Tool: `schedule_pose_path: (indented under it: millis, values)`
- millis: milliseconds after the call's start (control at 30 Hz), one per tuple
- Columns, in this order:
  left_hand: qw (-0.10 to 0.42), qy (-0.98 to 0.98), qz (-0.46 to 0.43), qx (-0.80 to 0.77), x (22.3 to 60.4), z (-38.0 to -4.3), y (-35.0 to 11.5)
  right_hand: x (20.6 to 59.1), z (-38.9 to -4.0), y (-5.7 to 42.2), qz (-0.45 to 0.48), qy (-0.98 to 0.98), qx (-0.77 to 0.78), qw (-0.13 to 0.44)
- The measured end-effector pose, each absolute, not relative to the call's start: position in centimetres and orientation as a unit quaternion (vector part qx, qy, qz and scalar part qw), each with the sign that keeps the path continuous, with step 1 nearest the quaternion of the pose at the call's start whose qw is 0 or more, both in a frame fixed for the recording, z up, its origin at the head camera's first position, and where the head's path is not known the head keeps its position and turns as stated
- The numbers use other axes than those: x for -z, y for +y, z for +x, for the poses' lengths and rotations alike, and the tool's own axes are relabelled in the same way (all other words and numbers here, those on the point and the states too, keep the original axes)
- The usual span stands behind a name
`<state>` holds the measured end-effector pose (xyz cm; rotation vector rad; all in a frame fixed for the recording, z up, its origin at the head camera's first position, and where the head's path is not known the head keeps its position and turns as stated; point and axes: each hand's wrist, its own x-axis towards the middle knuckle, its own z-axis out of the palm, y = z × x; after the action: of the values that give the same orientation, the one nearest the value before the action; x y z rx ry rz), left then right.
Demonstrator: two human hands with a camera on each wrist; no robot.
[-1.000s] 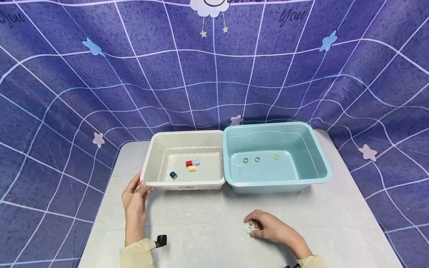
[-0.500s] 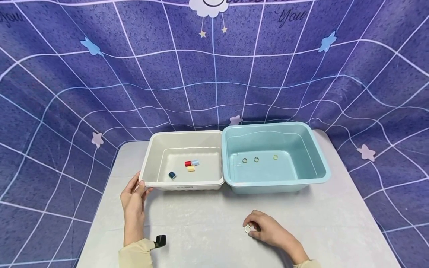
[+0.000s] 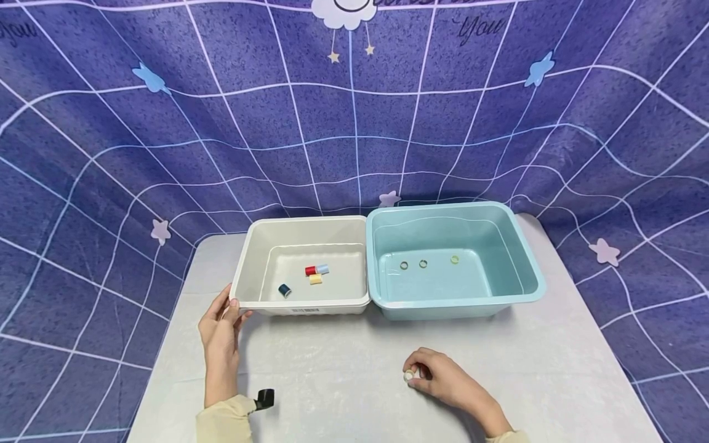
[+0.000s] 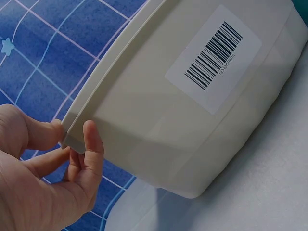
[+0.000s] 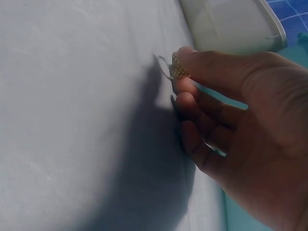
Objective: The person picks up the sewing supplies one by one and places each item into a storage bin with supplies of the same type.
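Observation:
My left hand (image 3: 220, 335) grips the near left corner of the rim of an off-white plastic bin (image 3: 301, 303). In the left wrist view, thumb and fingers lie on both sides of that rim. Low over the front of the table, my right hand (image 3: 440, 377) pinches a small ring (image 5: 179, 67) between thumb and index finger. A gold, beaded-looking band shows on the ring in the right wrist view. Inside the off-white bin lie a red thread spool (image 3: 311, 271), a light blue spool (image 3: 322, 269), a yellow spool (image 3: 315, 279) and a dark teal spool (image 3: 285, 290).
A light blue bin (image 3: 460, 304) stands against the right side of the off-white one, with several rings, such as a greenish ring (image 3: 455, 259), on its floor. Both stand on a pale table (image 3: 332, 369). A purple-blue patterned cloth (image 3: 354, 111) hangs behind and at both sides.
The ring lay beside my right fingertips a second ago; now it sits tilted between thumb and finger, drawn slightly away from me. My left hand has stayed on the bin's corner.

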<state>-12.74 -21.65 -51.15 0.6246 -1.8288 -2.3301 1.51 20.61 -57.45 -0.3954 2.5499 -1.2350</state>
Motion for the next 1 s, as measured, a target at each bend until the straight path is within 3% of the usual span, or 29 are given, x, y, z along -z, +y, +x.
schedule_pose_path:
  millis: [433,1000]
  values:
    - [0.061,-0.607,0.210,0.764,51.1,-12.7,-21.5,54.7,0.8,21.7,-0.147,0.864,0.469,0.108]
    - [0.055,-0.611,0.209,0.761,51.2,-12.7,-21.6,47.1,-1.3,21.7,-0.210,0.877,0.431,-0.008]
